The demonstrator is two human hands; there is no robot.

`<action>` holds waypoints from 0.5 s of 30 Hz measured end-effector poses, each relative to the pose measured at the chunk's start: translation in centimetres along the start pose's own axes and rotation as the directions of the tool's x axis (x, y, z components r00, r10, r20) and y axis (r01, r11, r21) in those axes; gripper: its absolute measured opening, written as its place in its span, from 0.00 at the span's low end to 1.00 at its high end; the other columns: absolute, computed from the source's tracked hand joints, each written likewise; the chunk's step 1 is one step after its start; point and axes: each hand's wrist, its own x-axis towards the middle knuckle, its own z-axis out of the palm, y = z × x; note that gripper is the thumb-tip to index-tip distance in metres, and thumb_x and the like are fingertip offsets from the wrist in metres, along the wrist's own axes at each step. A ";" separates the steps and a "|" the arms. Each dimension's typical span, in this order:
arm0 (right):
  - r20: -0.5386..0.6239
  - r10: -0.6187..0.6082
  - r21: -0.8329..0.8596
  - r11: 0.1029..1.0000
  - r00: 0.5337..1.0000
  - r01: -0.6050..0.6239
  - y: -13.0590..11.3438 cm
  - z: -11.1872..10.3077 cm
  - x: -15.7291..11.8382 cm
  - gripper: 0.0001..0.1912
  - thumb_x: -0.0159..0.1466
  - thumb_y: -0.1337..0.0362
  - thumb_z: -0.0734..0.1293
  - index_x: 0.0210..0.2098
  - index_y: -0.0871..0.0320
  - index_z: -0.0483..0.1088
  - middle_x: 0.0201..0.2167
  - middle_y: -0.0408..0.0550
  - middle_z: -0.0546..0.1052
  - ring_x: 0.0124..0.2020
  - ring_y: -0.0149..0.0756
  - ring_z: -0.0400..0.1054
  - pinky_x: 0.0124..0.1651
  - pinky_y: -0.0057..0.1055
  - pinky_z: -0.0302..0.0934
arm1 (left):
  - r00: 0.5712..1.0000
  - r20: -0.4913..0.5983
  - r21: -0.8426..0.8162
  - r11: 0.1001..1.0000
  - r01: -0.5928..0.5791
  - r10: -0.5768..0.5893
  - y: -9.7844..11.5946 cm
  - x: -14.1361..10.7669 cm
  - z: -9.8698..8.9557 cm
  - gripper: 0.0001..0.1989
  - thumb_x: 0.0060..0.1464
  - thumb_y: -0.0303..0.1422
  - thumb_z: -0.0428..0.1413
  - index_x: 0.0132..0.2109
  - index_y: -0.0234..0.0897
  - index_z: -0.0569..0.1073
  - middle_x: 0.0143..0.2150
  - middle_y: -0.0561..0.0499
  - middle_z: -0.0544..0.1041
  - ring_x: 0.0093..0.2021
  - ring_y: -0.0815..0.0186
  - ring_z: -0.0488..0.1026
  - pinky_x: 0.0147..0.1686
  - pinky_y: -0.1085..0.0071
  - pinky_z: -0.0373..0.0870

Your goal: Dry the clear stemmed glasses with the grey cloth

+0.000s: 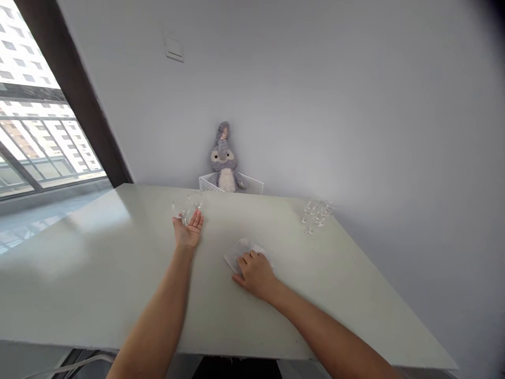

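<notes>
My left hand (188, 231) reaches toward the back left of the table, palm turned up and fingers spread. Right at its fingertips stand a clear glass (181, 208) and another clear glass (195, 199); whether the fingers touch either one is hard to make out. My right hand (257, 275) rests palm down on a pale grey-white cloth (240, 249) near the middle of the table, its fingers curled onto it. Part of the cloth is hidden under the hand.
Several clear glasses (316, 213) cluster at the back right of the white table (315, 295), close to the wall. Beyond the back edge, a grey plush toy (226, 169) sits in a white perforated basket (252, 185). A window (43, 126) is at left.
</notes>
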 end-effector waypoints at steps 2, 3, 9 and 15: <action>0.013 0.005 -0.008 1.000 1.000 -0.005 0.3 0.3 -0.1 0.10 0.58 0.58 0.59 0.32 0.52 0.70 0.30 0.52 0.71 0.34 0.44 0.62 0.34 0.39 0.56 | 1.000 0.003 -0.025 1.000 0.009 -0.009 0.0 0.4 -0.4 0.18 0.54 0.50 0.38 0.43 0.42 0.57 0.44 0.42 0.70 0.41 0.67 0.72 0.39 0.65 0.69; 0.014 0.010 0.008 1.000 1.000 -0.010 0.4 0.2 -0.2 0.10 0.59 0.60 0.58 0.30 0.52 0.70 0.29 0.51 0.71 0.33 0.43 0.62 0.34 0.38 0.56 | 1.000 0.003 -0.037 0.999 0.013 -0.013 -0.1 0.6 -0.6 0.18 0.54 0.50 0.39 0.41 0.41 0.58 0.44 0.42 0.70 0.41 0.67 0.72 0.40 0.65 0.69; -0.096 0.348 0.572 0.786 0.933 -0.234 2.2 -1.1 -0.1 0.12 0.58 0.59 0.58 0.23 0.56 0.66 0.21 0.43 0.69 0.25 0.33 0.61 0.29 0.30 0.55 | 0.999 -0.009 -0.021 0.999 0.049 -0.049 -0.8 0.2 -0.2 0.18 0.53 0.49 0.43 0.32 0.37 0.60 0.37 0.44 0.72 0.36 0.68 0.73 0.38 0.68 0.70; 0.084 0.719 0.987 -0.156 0.690 0.041 6.0 -3.2 0.7 0.12 0.53 0.55 0.64 0.31 0.56 0.68 0.27 0.44 0.74 0.28 0.35 0.67 0.29 0.31 0.60 | 0.935 0.300 0.229 0.966 0.122 -0.189 -3.8 -3.4 2.1 0.13 0.51 0.43 0.50 0.38 0.37 0.64 0.35 0.47 0.74 0.36 0.67 0.74 0.39 0.67 0.69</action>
